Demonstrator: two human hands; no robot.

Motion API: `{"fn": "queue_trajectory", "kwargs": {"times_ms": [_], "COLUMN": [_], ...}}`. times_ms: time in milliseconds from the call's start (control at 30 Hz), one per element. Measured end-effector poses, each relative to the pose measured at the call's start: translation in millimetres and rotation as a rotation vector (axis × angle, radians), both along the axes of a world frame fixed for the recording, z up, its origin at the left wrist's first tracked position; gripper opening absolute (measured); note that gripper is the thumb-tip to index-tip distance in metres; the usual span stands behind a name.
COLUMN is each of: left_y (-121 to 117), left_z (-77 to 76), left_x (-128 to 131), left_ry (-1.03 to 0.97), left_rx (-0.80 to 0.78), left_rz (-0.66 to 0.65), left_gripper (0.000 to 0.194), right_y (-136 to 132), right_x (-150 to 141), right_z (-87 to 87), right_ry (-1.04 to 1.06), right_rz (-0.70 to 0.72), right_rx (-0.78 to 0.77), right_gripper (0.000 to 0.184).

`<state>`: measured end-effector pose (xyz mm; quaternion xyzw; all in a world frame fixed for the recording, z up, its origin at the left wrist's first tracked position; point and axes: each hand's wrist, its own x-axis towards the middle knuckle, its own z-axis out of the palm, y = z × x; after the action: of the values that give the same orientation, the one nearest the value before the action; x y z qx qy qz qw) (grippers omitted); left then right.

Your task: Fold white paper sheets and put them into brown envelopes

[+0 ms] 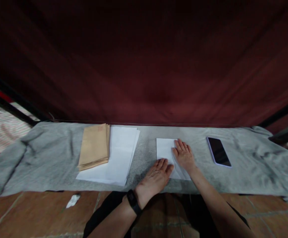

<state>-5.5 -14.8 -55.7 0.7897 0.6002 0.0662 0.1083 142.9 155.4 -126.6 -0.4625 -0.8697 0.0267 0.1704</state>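
Observation:
A folded sheet of white paper (165,147) lies flat on the grey cloth in front of me. My left hand (158,173) rests palm down on its lower left part, fingers stretched out. Along the paper's right side lies my right hand (184,154), also flat with the fingers spread. Part of the sheet is hidden under both hands. To the left, a stack of brown envelopes (94,143) sits on top of several larger white sheets (122,152).
A grey cloth (52,155) covers the long narrow surface. At the right lies a phone (218,151) with a dark screen. Dark red fabric (144,72) hangs behind. A crumpled white scrap (72,200) is on the tiled floor (42,215).

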Motion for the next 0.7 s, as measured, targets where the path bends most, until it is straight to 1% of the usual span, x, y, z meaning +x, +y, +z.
{"fn": "queue_trajectory", "kwargs": {"times_ms": [167, 333, 400, 467, 567, 633, 700], "left_y": [2, 7, 8, 9, 14, 17, 19], "left_z": [4.5, 7.9, 9.3, 9.0, 4.0, -0.7, -4.8], "left_x": [6, 4, -1, -9, -22, -28, -30], "left_ry": [0.042, 0.003, -0.037, -0.082, -0.120, -0.121, -0.113], "left_rx": [0.004, -0.070, -0.107, -0.126, -0.092, -0.084, -0.086], "left_rz": [0.007, 0.016, 0.031, 0.027, 0.021, 0.019, 0.012], "left_gripper": [0.042, 0.043, 0.047, 0.053, 0.062, 0.064, 0.062], "right_y": [3, 5, 4, 3, 3, 2, 1], "right_x": [5, 9, 13, 17, 23, 27, 33], "right_z": [-3.1, -1.8, 1.3, 5.7, 14.2, 21.0, 27.5], "right_ry": [0.001, 0.008, 0.010, -0.005, -0.020, -0.020, -0.014], "right_rz": [0.011, 0.035, 0.054, 0.104, 0.163, 0.196, 0.230], "right_rx": [-0.005, -0.057, -0.087, -0.123, -0.162, -0.201, -0.247], "right_gripper": [0.057, 0.056, 0.054, 0.054, 0.052, 0.053, 0.053]}}
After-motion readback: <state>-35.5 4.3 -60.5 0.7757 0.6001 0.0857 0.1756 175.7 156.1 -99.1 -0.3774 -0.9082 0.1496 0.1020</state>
